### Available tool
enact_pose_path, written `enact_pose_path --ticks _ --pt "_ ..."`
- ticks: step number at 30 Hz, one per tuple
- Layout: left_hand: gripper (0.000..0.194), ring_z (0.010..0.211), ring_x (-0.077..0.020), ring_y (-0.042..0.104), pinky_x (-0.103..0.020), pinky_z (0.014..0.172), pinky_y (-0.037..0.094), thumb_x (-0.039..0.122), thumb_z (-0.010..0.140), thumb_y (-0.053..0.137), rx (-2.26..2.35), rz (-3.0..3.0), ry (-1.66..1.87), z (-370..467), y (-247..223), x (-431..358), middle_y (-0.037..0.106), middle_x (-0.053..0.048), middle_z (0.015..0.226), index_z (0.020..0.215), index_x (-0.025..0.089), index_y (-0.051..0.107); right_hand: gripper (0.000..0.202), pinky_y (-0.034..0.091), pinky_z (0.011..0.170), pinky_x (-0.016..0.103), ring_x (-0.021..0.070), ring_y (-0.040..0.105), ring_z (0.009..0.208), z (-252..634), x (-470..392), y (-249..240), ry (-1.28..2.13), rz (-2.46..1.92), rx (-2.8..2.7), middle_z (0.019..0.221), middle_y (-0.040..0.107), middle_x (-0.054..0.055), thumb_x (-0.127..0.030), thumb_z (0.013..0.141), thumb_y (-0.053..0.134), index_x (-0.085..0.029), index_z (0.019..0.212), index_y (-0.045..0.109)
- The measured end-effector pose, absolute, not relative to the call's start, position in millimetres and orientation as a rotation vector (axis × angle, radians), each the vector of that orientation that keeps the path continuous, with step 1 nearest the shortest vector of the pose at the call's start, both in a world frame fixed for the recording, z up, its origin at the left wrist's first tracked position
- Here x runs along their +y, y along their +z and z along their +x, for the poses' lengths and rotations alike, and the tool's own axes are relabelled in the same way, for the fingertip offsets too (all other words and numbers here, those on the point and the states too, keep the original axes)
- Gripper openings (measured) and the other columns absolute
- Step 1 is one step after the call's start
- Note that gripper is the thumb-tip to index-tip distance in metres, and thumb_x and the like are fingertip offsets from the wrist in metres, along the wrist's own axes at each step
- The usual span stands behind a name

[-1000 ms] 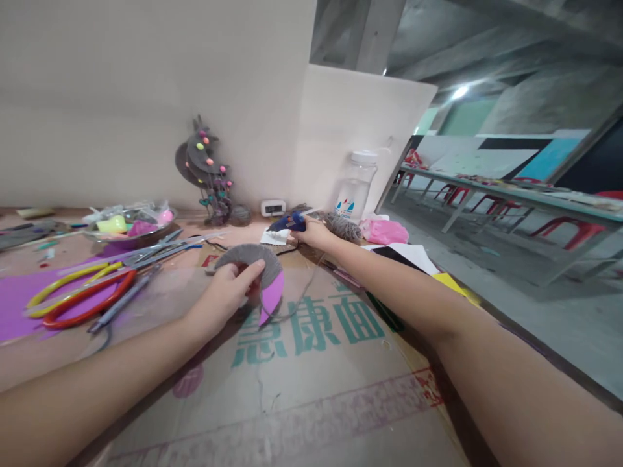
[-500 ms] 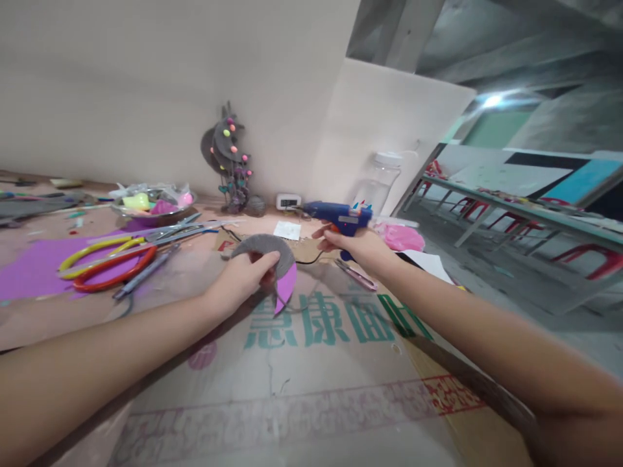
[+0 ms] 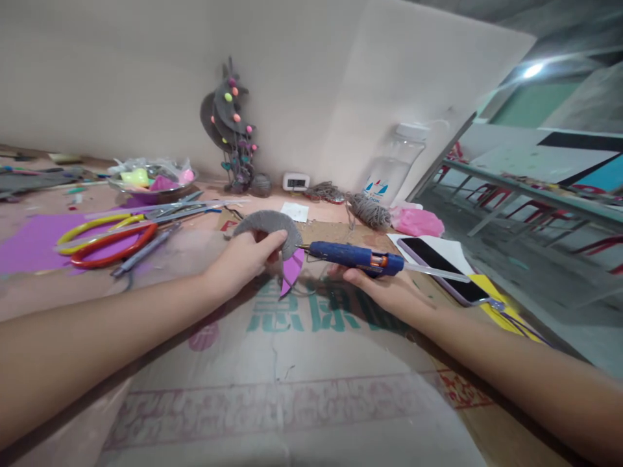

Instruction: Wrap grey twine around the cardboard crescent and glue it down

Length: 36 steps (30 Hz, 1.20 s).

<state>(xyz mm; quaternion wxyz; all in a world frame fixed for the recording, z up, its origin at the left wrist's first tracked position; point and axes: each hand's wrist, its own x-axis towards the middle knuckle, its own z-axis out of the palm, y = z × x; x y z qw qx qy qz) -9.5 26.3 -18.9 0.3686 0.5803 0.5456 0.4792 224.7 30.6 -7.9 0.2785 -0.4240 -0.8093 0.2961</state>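
Pinched in my left hand [image 3: 253, 256] is a crescent moon cutout [image 3: 267, 224], mostly covered in grey yarn, with its lower tip [image 3: 292, 271] still showing bare purple. My right hand [image 3: 374, 285] is wrapped around a blue glue gun [image 3: 348, 255]. A clear glue stick [image 3: 433, 271] pokes out of the gun's back end. The nozzle points left and reaches the crescent's right edge, where grey meets purple; whether it touches cannot be told. My right fingers are partly hidden beneath the gun.
Scissors with yellow and red handles [image 3: 114, 243] lie at left by a metal bowl [image 3: 150, 185]. A decorated grey moon ornament [image 3: 231, 123] is against the wall. Behind the gun are a yarn ball [image 3: 368, 211] and a water bottle [image 3: 396, 162]. A phone [image 3: 442, 269] lies at right.
My right hand has brought the glue gun down and in to the crescent's edge. My left hand keeps its hold on the crescent. The view has shifted slightly.
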Motion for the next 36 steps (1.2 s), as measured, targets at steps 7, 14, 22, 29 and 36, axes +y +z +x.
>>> enact_pose_path --ticks 7,14,22,29,36 --pt "0.036 0.056 -0.0163 0.053 -0.027 0.059 0.038 0.047 0.076 0.048 1.557 1.569 1.12 -9 -12 21 0.059 0.0 0.055 0.055 0.019 0.055 0.031 0.042 0.058 0.028 0.0164 0.053 0.065 221 28 -8 0.807 -1.174 -2.226 0.069 0.056 0.001 -0.048 0.074 0.061 -0.017 0.074 0.056" --pt "0.036 0.054 -0.017 0.052 -0.027 0.059 0.037 0.042 0.078 0.047 1.587 1.587 1.103 -7 -10 20 0.056 0.0 0.049 0.05 0.02 0.053 0.031 0.036 0.054 0.026 0.0148 0.049 0.063 217 27 -6 0.77 -1.172 -2.263 0.068 0.054 0.0 -0.047 0.071 0.065 -0.017 0.074 0.056" --pt "0.035 0.054 -0.0169 0.052 -0.027 0.059 0.036 0.043 0.077 0.047 1.609 1.622 1.101 -8 -10 19 0.056 0.001 0.05 0.052 0.019 0.054 0.032 0.041 0.059 0.028 0.017 0.054 0.068 222 28 -9 0.777 -1.136 -2.305 0.078 0.061 0.003 -0.048 0.072 0.064 -0.019 0.087 0.061" --pt "0.035 0.055 -0.0177 0.053 -0.028 0.06 0.036 0.043 0.077 0.049 1.647 1.632 1.086 -7 -9 18 0.057 0.0 0.051 0.053 0.019 0.055 0.032 0.04 0.061 0.028 0.0161 0.054 0.07 221 28 -9 0.762 -1.13 -2.316 0.078 0.061 0.003 -0.048 0.073 0.064 -0.019 0.086 0.061" --pt "0.036 0.055 -0.0191 0.053 -0.029 0.058 0.036 0.044 0.076 0.051 1.666 1.588 1.072 -7 -7 18 0.058 -0.001 0.049 0.051 0.02 0.056 0.029 0.038 0.06 0.025 0.0141 0.053 0.07 220 26 -3 0.73 -1.167 -2.349 0.075 0.059 -0.001 -0.048 0.073 0.064 -0.019 0.079 0.059"
